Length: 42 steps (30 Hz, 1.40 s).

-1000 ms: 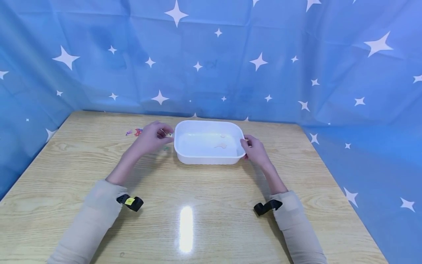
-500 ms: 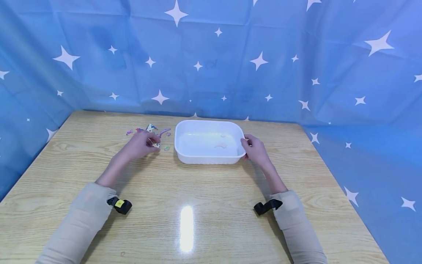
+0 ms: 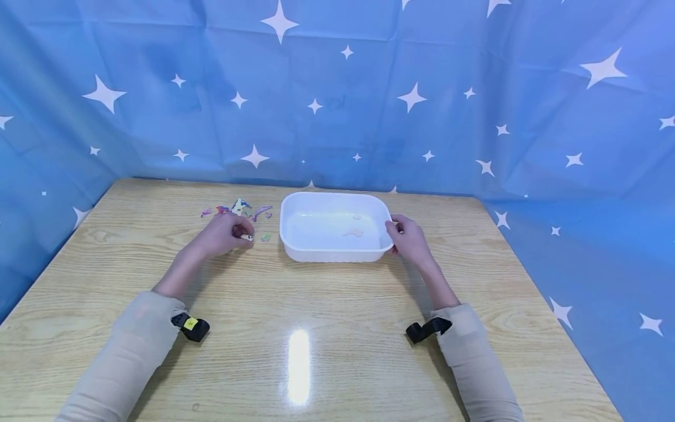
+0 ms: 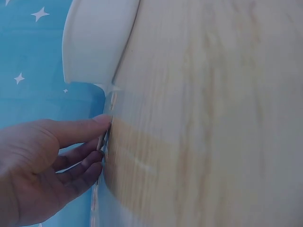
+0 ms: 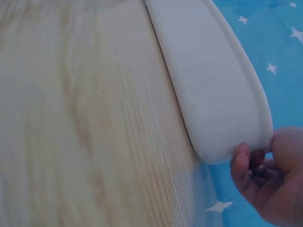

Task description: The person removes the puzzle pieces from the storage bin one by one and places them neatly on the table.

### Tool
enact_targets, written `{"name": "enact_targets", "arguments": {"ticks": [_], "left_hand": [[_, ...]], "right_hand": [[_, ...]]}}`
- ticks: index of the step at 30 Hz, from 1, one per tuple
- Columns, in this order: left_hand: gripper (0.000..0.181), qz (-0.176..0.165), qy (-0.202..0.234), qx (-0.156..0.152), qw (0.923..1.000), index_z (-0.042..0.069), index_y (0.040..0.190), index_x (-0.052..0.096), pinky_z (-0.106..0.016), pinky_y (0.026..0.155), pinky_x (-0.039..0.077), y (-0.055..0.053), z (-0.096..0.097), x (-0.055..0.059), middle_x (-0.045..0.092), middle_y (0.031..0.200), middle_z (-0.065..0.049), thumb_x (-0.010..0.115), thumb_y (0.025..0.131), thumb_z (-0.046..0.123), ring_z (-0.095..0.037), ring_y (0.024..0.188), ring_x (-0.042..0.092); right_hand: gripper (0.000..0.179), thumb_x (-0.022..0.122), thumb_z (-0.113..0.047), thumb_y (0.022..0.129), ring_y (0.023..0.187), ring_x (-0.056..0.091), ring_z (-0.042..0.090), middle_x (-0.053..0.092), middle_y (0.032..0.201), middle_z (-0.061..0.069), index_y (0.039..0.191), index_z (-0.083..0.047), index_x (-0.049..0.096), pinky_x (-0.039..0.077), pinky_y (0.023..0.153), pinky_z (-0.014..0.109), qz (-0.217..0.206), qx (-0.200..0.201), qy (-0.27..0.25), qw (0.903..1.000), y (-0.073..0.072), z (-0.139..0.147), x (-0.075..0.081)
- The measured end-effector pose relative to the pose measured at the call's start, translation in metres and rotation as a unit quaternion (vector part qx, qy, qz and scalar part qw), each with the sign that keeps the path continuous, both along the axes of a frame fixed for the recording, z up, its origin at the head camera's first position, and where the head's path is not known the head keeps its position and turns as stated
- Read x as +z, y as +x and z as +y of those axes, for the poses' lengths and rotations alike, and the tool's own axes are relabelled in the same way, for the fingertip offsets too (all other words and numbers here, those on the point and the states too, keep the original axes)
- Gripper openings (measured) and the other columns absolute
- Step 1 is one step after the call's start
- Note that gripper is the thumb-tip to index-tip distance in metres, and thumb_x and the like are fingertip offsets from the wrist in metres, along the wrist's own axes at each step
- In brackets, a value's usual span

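Note:
My left hand [image 3: 227,234] is low over the table, left of the white plastic basin [image 3: 334,256]. Its thumb and fingers pinch a small whitish flat piece [image 3: 246,237] with dark marks, too small to identify. In the left wrist view, the piece shows only as a thin edge between thumb and fingers. My right hand [image 3: 408,239] grips the basin's right end, thumb over the rim and fingers beneath, as the right wrist view also shows. Inside the basin are a pale, curvy flat piece [image 3: 353,233] and a smaller one [image 3: 357,217].
Behind the left hand lie several small colourful flat pieces: a white-and-blue one [image 3: 239,206], a purple strip [image 3: 261,212], a purple bit [image 3: 206,213]. A green piece [image 3: 266,237] lies between hand and basin. A blue starred cloth [image 3: 337,117] hangs behind the wooden table [image 3: 343,328].
My left hand has moved left and nearer, away from the basin's left rim, uncovering several pieces behind it. The right hand and the basin have stayed put.

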State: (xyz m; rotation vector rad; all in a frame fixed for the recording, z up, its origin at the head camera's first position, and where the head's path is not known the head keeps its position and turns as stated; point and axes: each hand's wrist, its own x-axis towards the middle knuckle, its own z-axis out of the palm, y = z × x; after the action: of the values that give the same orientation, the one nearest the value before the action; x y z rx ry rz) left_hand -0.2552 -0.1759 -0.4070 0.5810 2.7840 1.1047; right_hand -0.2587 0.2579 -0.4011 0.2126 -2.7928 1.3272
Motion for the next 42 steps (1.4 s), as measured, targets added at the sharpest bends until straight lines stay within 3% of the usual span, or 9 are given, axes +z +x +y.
{"name": "enact_targets", "arguments": {"ticks": [10,18,28,34,42], "left_hand": [[0.026,-0.011,0.013,0.008,0.9998,-0.006,0.108,0.068,-0.040,0.082,0.050,0.000,-0.007,0.001,0.066,0.098,-0.014,0.077,0.088,0.008,-0.027,0.091,0.060],[0.029,0.017,0.054,0.019,0.9982,-0.007,0.117,0.066,-0.044,0.088,0.052,0.001,0.001,0.017,0.067,0.107,-0.018,0.071,0.094,0.011,-0.031,0.098,0.063],[0.026,0.054,0.124,0.008,0.9908,-0.005,0.115,0.067,-0.032,0.081,0.053,0.005,0.033,0.035,0.067,0.099,-0.015,0.069,0.096,0.012,-0.026,0.092,0.063],[0.026,0.057,0.147,-0.012,0.9874,-0.004,0.116,0.067,-0.036,0.081,0.053,0.004,0.057,0.043,0.068,0.098,-0.014,0.070,0.095,0.011,-0.026,0.091,0.063],[0.026,0.055,0.154,-0.033,0.9859,-0.004,0.114,0.068,-0.036,0.083,0.052,-0.004,0.092,0.043,0.068,0.098,-0.012,0.071,0.094,0.013,-0.025,0.092,0.063]], "right_hand": [[0.040,0.049,-0.023,0.107,0.052,0.060,0.022,0.060,0.076,0.014,0.134,0.005,0.056,0.052,0.048,0.029,0.002,0.001,0.005,1.0000,-0.003,0.003,-0.001],[0.042,0.048,-0.024,0.107,0.054,0.060,0.023,0.060,0.079,0.017,0.136,0.006,0.054,0.052,0.049,0.029,-0.001,-0.001,0.002,1.0000,-0.003,0.003,-0.001],[0.039,0.048,-0.023,0.106,0.052,0.059,0.022,0.059,0.076,0.015,0.134,0.003,0.056,0.052,0.048,0.029,-0.003,0.000,0.001,1.0000,-0.001,0.002,-0.001],[0.039,0.048,-0.022,0.106,0.052,0.059,0.021,0.059,0.076,0.017,0.134,0.005,0.057,0.052,0.048,0.029,0.000,0.002,-0.005,1.0000,-0.001,0.002,0.000],[0.039,0.049,-0.021,0.106,0.050,0.058,0.018,0.060,0.075,0.016,0.133,0.007,0.057,0.051,0.048,0.028,0.003,0.005,-0.001,1.0000,-0.002,0.002,0.000]]}}
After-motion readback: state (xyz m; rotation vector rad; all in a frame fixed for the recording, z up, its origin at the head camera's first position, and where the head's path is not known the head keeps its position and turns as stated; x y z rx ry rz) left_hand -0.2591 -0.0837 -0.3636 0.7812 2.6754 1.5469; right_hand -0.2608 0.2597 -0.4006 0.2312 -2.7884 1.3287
